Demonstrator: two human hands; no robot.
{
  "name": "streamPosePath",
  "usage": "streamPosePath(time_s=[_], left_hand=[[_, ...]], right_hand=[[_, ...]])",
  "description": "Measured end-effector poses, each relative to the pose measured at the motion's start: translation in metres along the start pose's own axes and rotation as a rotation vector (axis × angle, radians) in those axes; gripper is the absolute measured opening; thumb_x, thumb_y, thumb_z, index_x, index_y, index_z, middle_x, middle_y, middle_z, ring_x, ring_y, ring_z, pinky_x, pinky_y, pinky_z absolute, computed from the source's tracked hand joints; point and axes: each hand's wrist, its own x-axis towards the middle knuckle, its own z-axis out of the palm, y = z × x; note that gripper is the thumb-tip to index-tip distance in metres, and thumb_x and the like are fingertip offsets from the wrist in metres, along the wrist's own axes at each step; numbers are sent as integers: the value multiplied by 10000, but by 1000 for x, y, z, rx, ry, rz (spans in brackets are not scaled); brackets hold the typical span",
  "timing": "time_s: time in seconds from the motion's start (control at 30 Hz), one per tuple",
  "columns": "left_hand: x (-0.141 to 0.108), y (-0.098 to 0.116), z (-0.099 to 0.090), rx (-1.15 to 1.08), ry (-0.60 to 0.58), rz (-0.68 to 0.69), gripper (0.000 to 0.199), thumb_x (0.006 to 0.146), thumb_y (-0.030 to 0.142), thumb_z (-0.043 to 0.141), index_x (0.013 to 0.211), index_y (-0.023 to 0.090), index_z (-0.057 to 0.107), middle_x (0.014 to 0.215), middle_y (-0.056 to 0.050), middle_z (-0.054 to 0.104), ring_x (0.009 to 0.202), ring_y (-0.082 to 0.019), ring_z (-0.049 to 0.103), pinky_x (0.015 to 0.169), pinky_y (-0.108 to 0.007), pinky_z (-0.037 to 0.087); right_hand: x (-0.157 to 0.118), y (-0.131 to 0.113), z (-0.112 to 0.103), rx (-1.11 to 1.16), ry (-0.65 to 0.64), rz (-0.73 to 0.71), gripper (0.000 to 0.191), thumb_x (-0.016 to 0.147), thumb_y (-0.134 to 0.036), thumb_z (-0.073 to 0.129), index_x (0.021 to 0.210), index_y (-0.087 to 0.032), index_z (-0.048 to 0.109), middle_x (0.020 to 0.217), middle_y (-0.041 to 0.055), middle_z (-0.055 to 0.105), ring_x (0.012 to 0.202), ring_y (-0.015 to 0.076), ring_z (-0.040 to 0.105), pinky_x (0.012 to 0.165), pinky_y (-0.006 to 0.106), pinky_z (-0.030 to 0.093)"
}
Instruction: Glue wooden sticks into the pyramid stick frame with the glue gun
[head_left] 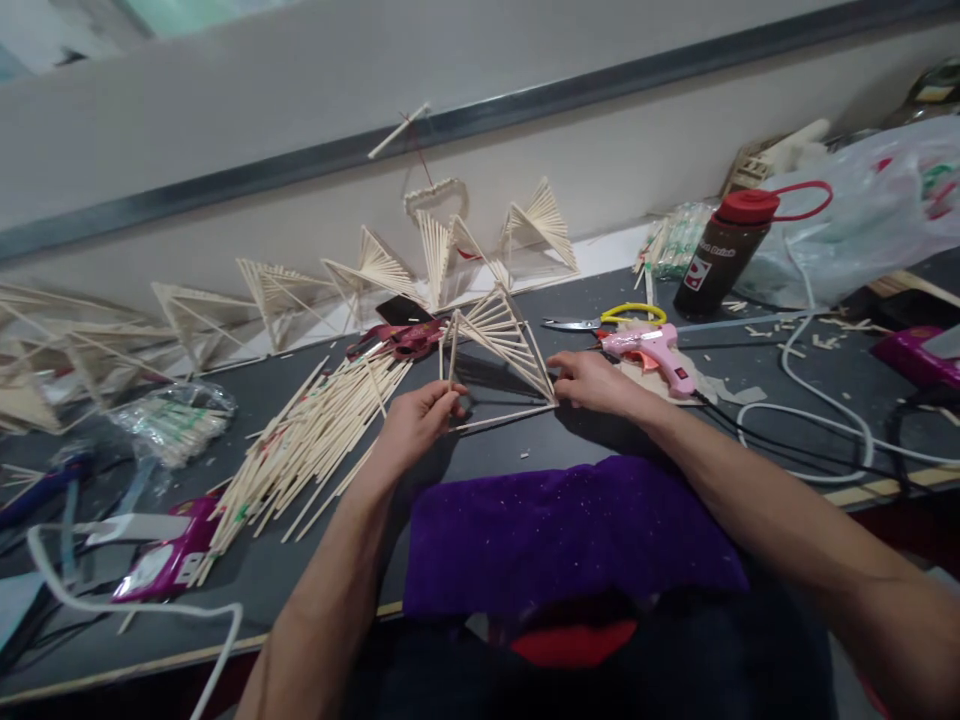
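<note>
A fan-like frame of thin wooden sticks [499,345] stands on the dark table in front of me, with one stick [504,418] lying along its near side. My left hand [427,412] pinches the frame's left corner, thumb and fingers together. At the right corner, my right hand [581,382] has its fingers closed on the end of the frame where the sticks meet. A large pile of loose sticks [315,440] spreads left of my left hand. Just beyond my right hand rests a pink glue gun [652,352], with yellow-handled scissors [634,313] behind it.
Similar stick structures [375,270] line the wall. A purple cloth [562,530] covers the near edge. To the right are a dark bottle [720,255], a plastic bag [877,220] and a white cable [832,400]. Bagged sticks [176,420] and a magenta device [169,555] lie left.
</note>
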Motion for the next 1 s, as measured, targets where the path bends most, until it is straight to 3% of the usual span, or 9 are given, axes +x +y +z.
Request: streamPosePath(time_s=[0.1, 0.23, 0.3, 0.43, 0.53, 0.63, 0.77, 0.87, 1.0], left_hand=[[7, -2, -8, 0, -62, 11, 452, 878, 541, 524, 1053, 155, 677, 804, -44, 689, 571, -123, 494, 543, -233, 392], [16, -4, -17, 51, -80, 43, 480, 886, 562, 502, 1084, 161, 675, 853, -48, 699, 597, -131, 507, 570, -245, 410], [21, -7, -21, 116, -51, 61, 478, 892, 565, 487, 1080, 169, 676, 850, -44, 703, 595, -135, 515, 587, -254, 422], [32, -12, -27, 274, 2, 103, 464, 905, 553, 456, 1095, 194, 680, 846, -31, 716, 599, -143, 543, 626, -267, 426], [42, -13, -31, 346, 1, 121, 476, 907, 545, 437, 1113, 192, 681, 865, -36, 726, 618, -155, 563, 633, -273, 421], [51, -12, -36, 379, -2, 128, 487, 899, 543, 433, 1116, 188, 686, 868, -44, 731, 623, -164, 565, 622, -273, 418], [59, -8, -40, 374, -12, 132, 489, 884, 541, 440, 1117, 187, 684, 893, -51, 733, 602, -161, 544, 593, -270, 416], [61, -8, -43, 357, -26, 148, 500, 882, 564, 439, 1113, 190, 678, 903, -50, 731, 595, -156, 537, 603, -272, 432], [59, -10, -49, 393, -21, 147, 509, 883, 578, 432, 1122, 197, 669, 910, -45, 739, 607, -162, 563, 634, -280, 457]], right_hand=[[-2, -1, -15, 148, -16, 65, 476, 739, -111, 542, 1202, -96, 649, 738, 62, 719, 481, 138, 550, 483, 254, 406], [0, 2, -23, 375, 158, 68, 210, 749, -140, 538, 891, -144, 693, 600, 20, 625, 471, 124, 503, 469, 246, 380], [-1, 2, -22, 401, 225, 38, 110, 753, -182, 550, 752, -160, 658, 537, -8, 560, 459, 110, 461, 463, 237, 341], [-3, -1, -20, 336, 296, -58, 121, 735, -209, 558, 635, -162, 606, 519, -23, 518, 510, 101, 439, 516, 242, 320], [-1, 1, -21, 316, 452, -115, 103, 740, -223, 559, 710, -155, 631, 621, -10, 576, 591, 112, 490, 585, 252, 362], [3, 8, -19, 225, 538, -112, 279, 752, -224, 579, 1000, -145, 681, 713, 1, 629, 662, 139, 545, 637, 267, 395], [6, 14, -13, -8, 407, -112, 487, 796, -216, 589, 1277, -150, 626, 845, 42, 703, 749, 186, 606, 682, 294, 421], [6, 13, -7, -109, 329, -127, 495, 841, -192, 554, 1330, -135, 595, 968, 82, 728, 813, 209, 635, 710, 308, 440], [6, 12, -2, -108, 367, -136, 467, 883, -179, 519, 1343, -108, 563, 1051, 110, 724, 851, 214, 649, 757, 317, 459]])
